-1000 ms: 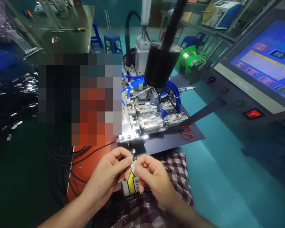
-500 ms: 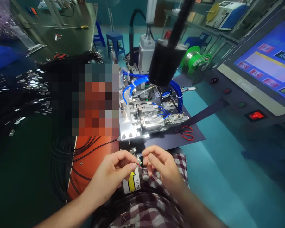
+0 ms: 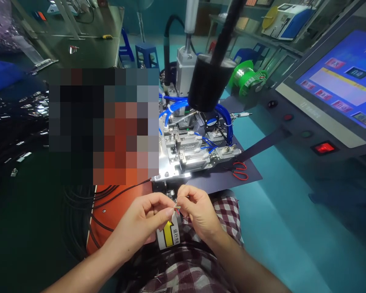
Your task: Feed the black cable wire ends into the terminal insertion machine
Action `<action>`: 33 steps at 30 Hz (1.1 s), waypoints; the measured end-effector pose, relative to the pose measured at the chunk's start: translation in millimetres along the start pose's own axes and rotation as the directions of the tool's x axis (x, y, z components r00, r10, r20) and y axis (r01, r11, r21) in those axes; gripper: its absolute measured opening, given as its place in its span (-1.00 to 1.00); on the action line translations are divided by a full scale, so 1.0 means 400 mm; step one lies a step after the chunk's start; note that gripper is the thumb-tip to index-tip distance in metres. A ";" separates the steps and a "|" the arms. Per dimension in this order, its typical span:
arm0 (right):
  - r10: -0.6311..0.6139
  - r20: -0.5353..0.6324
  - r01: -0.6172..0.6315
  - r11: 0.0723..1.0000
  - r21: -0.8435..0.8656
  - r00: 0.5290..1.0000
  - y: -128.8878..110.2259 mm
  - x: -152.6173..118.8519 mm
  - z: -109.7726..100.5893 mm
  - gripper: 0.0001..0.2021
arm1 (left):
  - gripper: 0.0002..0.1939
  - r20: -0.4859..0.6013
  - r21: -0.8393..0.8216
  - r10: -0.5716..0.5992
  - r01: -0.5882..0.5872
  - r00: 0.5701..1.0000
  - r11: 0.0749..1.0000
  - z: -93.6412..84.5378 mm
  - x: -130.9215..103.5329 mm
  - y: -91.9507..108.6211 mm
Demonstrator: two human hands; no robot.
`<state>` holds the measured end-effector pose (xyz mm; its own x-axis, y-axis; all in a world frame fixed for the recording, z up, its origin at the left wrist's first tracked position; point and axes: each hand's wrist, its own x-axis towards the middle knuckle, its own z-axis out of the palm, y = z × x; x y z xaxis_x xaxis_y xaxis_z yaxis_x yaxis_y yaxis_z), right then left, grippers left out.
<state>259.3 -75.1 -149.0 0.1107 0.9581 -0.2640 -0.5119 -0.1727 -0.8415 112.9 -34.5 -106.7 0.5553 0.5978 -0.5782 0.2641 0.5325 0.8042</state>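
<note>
Thin coloured wires (image 3: 177,208) fan out from the fingertips of my left hand (image 3: 143,219), whose thumb and forefinger are closed on them at their base. The cable they come from is hidden by the hand. My right hand (image 3: 200,211) has its thumb and fingers pinched together at the free ends of the same wires. Just beyond both hands is the front of a metal machine (image 3: 186,162) with small clamps and blue air tubes (image 3: 228,122). Below the wires, a white label with a yellow arrow (image 3: 168,236) shows on a dark cylinder.
Black cables (image 3: 76,228) lie over an orange surface (image 3: 122,211) at the left. Red-handled scissors (image 3: 240,171) rest on the dark plate right of the machine. A control screen (image 3: 341,81) stands at the right, and a black lamp-like cylinder (image 3: 210,83) hangs over the machine. Pixelation hides one area.
My right hand has moved left to the wires and its fingers have closed in a pinch there. The left hand keeps its hold in nearly the same place.
</note>
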 end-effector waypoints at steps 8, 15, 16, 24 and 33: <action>0.068 0.029 -0.067 0.997 -0.047 0.997 0.014 -0.044 -0.024 -0.80 | -0.78 -0.038 -0.094 0.040 -0.043 0.998 0.995 0.007 0.008 0.001; 0.053 -0.014 -0.055 0.988 -0.147 0.998 0.020 -0.039 -0.010 -0.82 | -0.84 -0.091 -0.102 0.108 -0.117 0.990 0.988 0.011 0.002 -0.006; 0.036 -0.021 -0.039 0.984 -0.173 0.999 0.017 -0.039 -0.010 -0.83 | -0.84 -0.090 -0.108 0.117 -0.126 0.989 0.986 0.010 0.002 -0.007; -0.025 0.030 0.030 0.983 -0.179 0.999 -0.009 -0.037 -0.026 -0.90 | -0.84 -0.094 -0.135 0.092 -0.104 0.991 0.985 0.015 0.004 0.000; 0.023 0.049 -0.018 0.996 -0.092 0.999 0.011 -0.038 -0.023 -0.88 | -0.83 -0.097 -0.104 0.080 -0.090 0.992 0.990 0.018 0.003 -0.001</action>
<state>263.3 -92.4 -153.0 0.0574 0.9640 -0.2596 -0.4334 -0.2102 -0.8764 119.1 -38.4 -106.9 0.4958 0.6938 -0.5223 0.1292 0.5359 0.8344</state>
